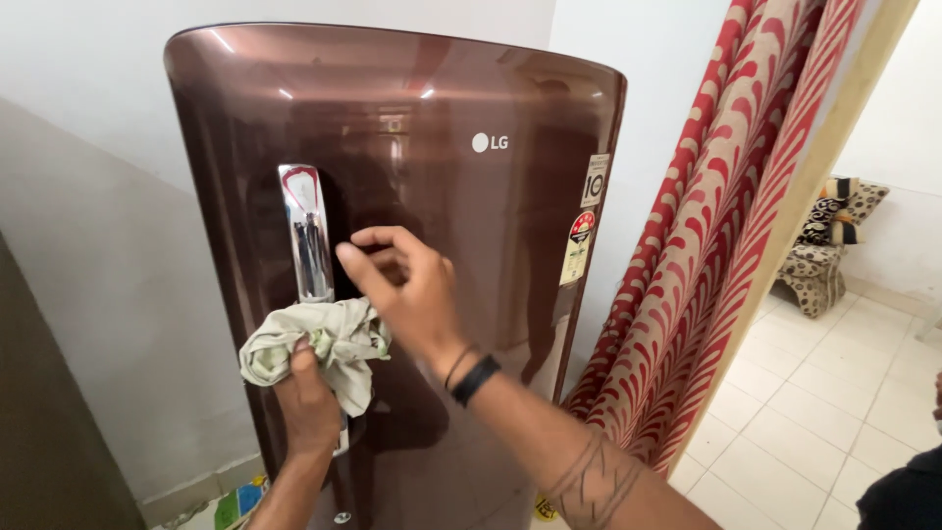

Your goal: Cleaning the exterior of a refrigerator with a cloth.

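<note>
my left hand [306, 397]: grasping crumpled pale cloth [324, 344] against brown fridge door [442, 196]. my right hand [407, 290]: released, fingers curled just right of chrome handle [309, 240].

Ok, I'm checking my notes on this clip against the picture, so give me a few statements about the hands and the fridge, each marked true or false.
1. The left hand grips a crumpled pale green cloth. True.
2. The right hand holds a spray bottle. False: it holds nothing; its fingers reach toward the chrome handle.
3. The fridge is glossy brown with its door shut. True.
4. The cloth is pressed against the top edge of the fridge. False: it sits just below the handle, about mid-door.
5. A red and beige patterned curtain hangs to the right of the fridge. True.
6. The right wrist is bare. False: it wears a dark band.
</note>
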